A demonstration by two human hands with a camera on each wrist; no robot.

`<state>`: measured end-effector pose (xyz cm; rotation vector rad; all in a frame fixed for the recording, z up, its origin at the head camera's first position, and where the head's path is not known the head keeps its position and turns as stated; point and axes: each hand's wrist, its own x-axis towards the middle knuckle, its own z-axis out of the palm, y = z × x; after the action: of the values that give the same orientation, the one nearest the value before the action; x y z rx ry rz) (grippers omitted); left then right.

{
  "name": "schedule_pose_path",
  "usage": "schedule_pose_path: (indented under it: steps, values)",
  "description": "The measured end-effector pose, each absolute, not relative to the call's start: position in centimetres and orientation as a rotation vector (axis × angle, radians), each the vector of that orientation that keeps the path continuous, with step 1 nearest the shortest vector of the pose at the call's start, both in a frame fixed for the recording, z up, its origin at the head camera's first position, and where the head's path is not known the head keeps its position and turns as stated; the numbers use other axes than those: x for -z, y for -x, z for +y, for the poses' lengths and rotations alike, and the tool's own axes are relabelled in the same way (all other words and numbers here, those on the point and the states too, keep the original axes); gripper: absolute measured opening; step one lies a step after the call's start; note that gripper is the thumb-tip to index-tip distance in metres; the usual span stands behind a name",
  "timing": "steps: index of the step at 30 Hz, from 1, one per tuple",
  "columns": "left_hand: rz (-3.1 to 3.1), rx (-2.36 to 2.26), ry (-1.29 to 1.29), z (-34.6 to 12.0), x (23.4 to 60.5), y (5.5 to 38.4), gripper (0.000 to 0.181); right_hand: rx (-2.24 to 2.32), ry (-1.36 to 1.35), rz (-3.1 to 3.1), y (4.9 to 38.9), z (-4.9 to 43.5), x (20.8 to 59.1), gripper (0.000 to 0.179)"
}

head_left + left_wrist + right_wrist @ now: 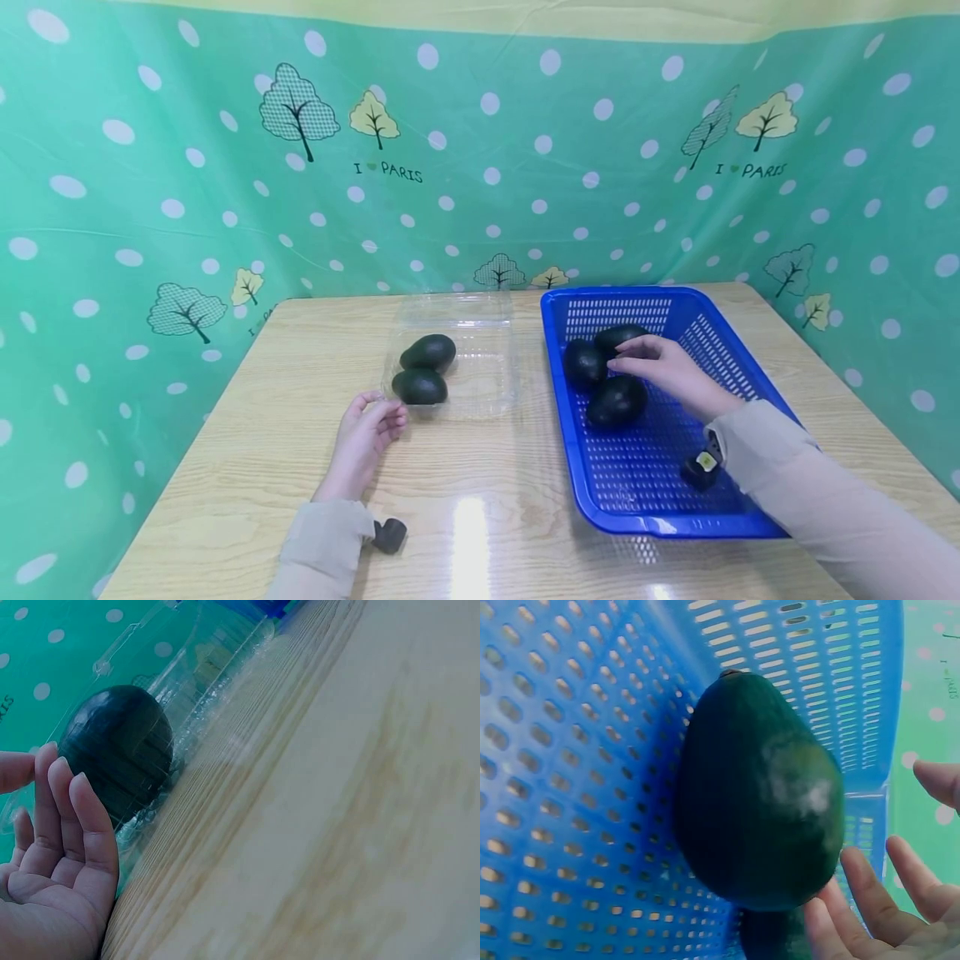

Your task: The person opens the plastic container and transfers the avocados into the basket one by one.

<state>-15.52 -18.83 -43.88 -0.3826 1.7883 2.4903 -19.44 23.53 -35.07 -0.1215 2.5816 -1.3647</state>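
Two dark avocados (429,353) lie on the left side of a clear plastic clamshell box (483,379), whose lid stands up at the back. My left hand (365,435) is at the box's front left corner, thumb and index finger pinching its rim beside the avocado (116,750). Inside a blue basket (637,475), three more avocados (617,402) sit together toward the left wall. Over them hovers my right hand (678,377), its thumb and fingers spread apart and holding nothing. In the right wrist view its fingertips are close to a large avocado (757,795); contact is unclear.
Box and basket stand side by side on a wooden table (247,467), with a gap between them. A green dotted curtain (487,208) hangs behind and at both sides. Each wrist wears a small black camera (390,536).
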Motion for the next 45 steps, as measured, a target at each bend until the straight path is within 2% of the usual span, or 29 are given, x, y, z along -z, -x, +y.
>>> schedule_pose_path:
  steps: [10, 29, 45]
  values:
    - [1.790, -2.490, 0.376, -18.8, 44.0, 15.4, 0.025, 1.431, 0.142, 2.538, 19.5, 22.7, 34.0, 0.067]
    - [1.786, -2.488, 0.366, -18.8, 43.8, 15.4, 0.025, 1.604, 0.258, 2.399, 20.5, 19.5, 31.9, 0.059]
    - [1.785, -2.484, 0.374, -18.8, 43.7, 15.4, 0.025, 1.652, 0.359, 2.319, 21.1, 16.5, 30.5, 0.059]
